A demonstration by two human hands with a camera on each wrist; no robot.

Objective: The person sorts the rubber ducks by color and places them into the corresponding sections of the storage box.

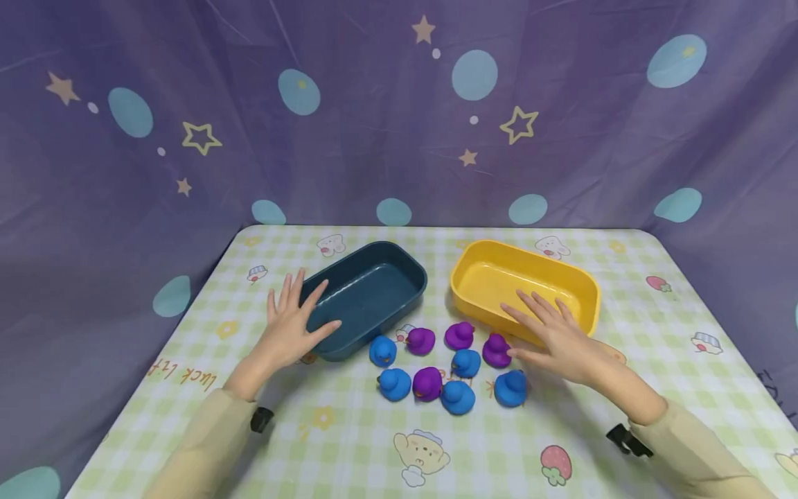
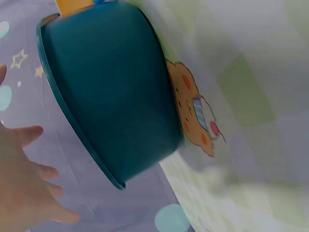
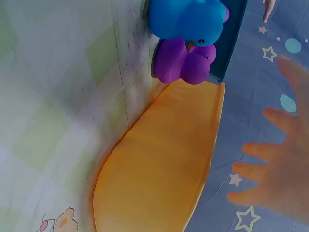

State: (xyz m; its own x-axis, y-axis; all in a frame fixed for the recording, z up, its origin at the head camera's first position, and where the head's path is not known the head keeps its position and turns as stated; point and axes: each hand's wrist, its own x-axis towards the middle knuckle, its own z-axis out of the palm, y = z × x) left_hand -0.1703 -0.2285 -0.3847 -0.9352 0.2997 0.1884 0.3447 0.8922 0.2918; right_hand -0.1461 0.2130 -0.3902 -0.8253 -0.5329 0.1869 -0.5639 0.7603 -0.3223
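Note:
My left hand (image 1: 289, 333), fingers spread, hovers at the left end of a dark teal rectangular tub (image 1: 374, 324) and holds nothing. In the left wrist view that hand (image 2: 24, 179) appears beside the tub's wall (image 2: 111, 92). With fingers also spread, my right hand (image 1: 557, 343) hangs over the front side of a yellow tub (image 1: 464, 291), nothing in its grip. Several rubber ducks sit between and in front of the tubs, some blue (image 1: 511, 389), some purple (image 1: 428, 384). A purple duck (image 1: 497, 351) is nearest the right thumb. Both tubs' visible insides hold no ducks.
A green and white checked cloth (image 1: 349, 457) with cartoon prints covers the table. Behind it hangs a purple curtain (image 1: 386, 138) with stars and blue ovals. Each sleeve carries a black wrist strap piece, one at the left (image 1: 262, 419) and one at the right (image 1: 628, 441).

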